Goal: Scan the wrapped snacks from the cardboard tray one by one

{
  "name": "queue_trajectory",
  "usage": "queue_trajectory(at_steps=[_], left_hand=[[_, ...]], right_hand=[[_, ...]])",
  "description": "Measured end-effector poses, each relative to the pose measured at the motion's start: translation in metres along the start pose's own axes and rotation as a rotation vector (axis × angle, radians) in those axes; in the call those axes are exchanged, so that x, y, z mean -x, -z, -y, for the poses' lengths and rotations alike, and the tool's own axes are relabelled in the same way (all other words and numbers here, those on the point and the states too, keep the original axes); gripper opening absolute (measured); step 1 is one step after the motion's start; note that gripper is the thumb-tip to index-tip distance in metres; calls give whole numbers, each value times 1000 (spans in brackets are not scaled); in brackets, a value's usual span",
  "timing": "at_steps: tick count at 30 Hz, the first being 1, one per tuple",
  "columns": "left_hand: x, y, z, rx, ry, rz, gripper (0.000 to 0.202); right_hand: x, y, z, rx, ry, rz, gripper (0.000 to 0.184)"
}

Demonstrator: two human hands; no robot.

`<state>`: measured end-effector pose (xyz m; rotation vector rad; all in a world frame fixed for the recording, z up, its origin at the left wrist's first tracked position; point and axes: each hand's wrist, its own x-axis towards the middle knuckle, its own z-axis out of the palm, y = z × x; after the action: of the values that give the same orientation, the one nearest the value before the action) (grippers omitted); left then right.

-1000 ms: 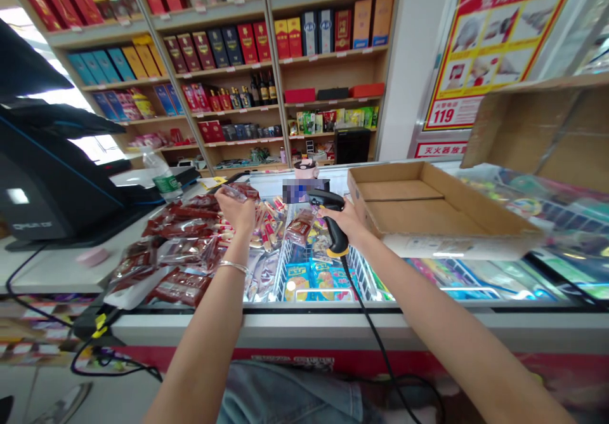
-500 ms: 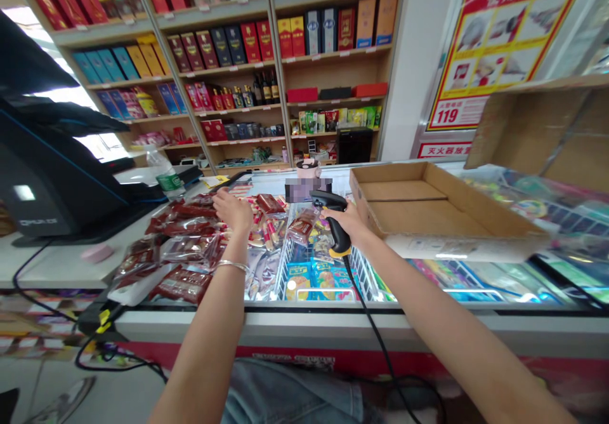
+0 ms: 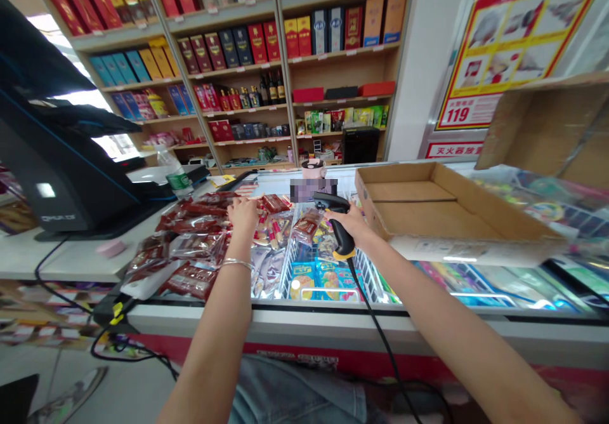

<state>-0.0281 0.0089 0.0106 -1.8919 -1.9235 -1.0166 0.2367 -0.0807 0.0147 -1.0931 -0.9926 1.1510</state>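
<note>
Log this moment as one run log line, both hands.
left hand on red plastic snack packets | right hand gripping black corded barcode scanner | near: open brown cardboard box

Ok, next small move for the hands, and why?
Probably lift one pack toward the scanner. The left hand is down on the red snack packs, and the right hand already grips the scanner, its head angled toward them.

handheld barcode scanner [image 3: 341, 240]: black, yellow-collared, corded, tilted upright | red-printed snack packets [image 3: 190, 237]: glossy, heaped on counter [image 3: 61, 262]
</note>
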Motion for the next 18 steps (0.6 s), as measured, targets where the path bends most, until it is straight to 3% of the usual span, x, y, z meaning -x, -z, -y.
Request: queue_trajectory(at_steps=[2,6,9,14,18], left_hand=[[0,2,-1,47,33,-65,12],[0,21,-17,67,228,-271,22],[-2,30,-29,213,250,-388,24],[-5,22,-41,650,162,-386,29],[1,15,-52,754,87,-372,31]], right_hand=[[1,0,1,0,1,-1,32],[2,-1,2,-19,13,3,38],[2,-2,1,-64,56,57,45],[8,-4,3,-59,74,123,49],[10,-6,4,-46,80,126,49]])
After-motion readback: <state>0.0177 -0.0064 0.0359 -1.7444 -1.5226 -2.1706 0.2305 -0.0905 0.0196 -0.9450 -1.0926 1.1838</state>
